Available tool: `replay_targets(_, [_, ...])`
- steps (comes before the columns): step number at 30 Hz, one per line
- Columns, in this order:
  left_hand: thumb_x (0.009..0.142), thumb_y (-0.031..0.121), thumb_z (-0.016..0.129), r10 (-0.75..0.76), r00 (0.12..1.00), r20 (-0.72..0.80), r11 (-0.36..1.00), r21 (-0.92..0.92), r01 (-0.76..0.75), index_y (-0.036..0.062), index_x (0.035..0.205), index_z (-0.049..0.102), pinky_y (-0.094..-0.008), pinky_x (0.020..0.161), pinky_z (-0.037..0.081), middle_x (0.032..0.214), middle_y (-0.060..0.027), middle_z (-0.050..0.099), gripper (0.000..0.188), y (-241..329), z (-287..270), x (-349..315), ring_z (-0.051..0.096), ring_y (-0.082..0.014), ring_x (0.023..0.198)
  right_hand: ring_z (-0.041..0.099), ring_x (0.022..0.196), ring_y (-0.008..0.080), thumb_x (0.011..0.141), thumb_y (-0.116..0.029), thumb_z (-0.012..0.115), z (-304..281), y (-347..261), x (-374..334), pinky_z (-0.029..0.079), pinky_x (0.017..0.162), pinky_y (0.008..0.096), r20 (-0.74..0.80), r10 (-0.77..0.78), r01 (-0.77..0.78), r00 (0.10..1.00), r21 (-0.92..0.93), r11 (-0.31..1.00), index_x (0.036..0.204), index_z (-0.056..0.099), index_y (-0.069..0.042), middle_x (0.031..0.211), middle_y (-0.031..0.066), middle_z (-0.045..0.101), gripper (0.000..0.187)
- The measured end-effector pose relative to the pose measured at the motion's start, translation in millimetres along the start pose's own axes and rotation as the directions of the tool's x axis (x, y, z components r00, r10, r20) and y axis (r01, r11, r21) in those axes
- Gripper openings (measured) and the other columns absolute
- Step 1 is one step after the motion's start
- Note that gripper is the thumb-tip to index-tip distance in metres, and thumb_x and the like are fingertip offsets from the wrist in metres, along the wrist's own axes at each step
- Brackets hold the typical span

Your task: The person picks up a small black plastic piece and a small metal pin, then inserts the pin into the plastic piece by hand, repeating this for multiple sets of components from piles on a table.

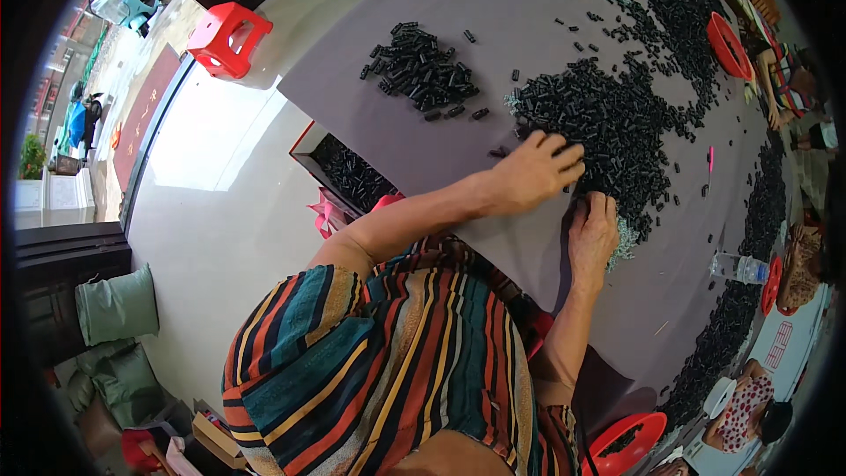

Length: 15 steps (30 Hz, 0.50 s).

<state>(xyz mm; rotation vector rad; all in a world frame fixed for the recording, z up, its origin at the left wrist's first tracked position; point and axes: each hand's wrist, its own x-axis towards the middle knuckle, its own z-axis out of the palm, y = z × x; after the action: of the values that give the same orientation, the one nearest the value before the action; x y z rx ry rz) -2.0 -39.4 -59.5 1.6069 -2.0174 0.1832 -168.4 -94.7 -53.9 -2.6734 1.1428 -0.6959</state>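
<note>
A big heap of small black ribbed cylinders (599,110) lies on the grey-covered table, with small pale green pieces (625,242) showing at its near edge. My left hand (542,172) reaches over the heap's near left side, fingers bent and spread apart, with no piece clearly held. Close by on the right, my right hand (594,234) rests against the near edge with its fingers drawn together. Whatever its fingertips pinch is hidden among the dark pieces. To the far left sits a smaller, separate pile of the same black cylinders (419,70).
Below the table's left edge stands an open box (308,154) of black pieces. A red stool (229,40) is on the floor. Red basins (626,445) (730,46), a clear bottle (740,268) and a pink stick (711,159) lie rightward. Other people sit along the far right side.
</note>
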Motion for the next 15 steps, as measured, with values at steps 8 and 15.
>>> replay_targets(8, [0.072,0.009,0.054,-0.045,0.947,0.319,0.999,0.032,0.036,0.0057,0.094,0.058,-0.0377,0.077,0.039,0.099,-0.0091,0.053,0.023,-5.1,-19.5,2.8,0.050,-0.0262,0.089,0.054,0.075,0.0318,0.076,-0.003,0.058,-4.3,0.5,-1.7,0.044,0.063,0.0391,-0.057,0.002,-0.002,0.998,-0.003,1.000,0.088,0.053,-0.003,0.082,0.0131,0.052,0.013])
replay_targets(15, [0.070,0.002,0.051,-0.124,0.969,0.213,0.992,0.054,0.115,0.0079,0.081,0.057,-0.0363,0.074,0.040,0.082,-0.0057,0.056,0.014,-27.3,-20.6,-1.2,0.052,-0.0243,0.083,0.055,0.075,0.0308,0.076,-0.003,0.058,-3.7,2.5,-3.9,0.045,0.063,0.0380,-0.071,-0.010,0.011,0.997,0.012,1.000,0.087,0.053,-0.003,0.082,0.0123,0.053,0.012])
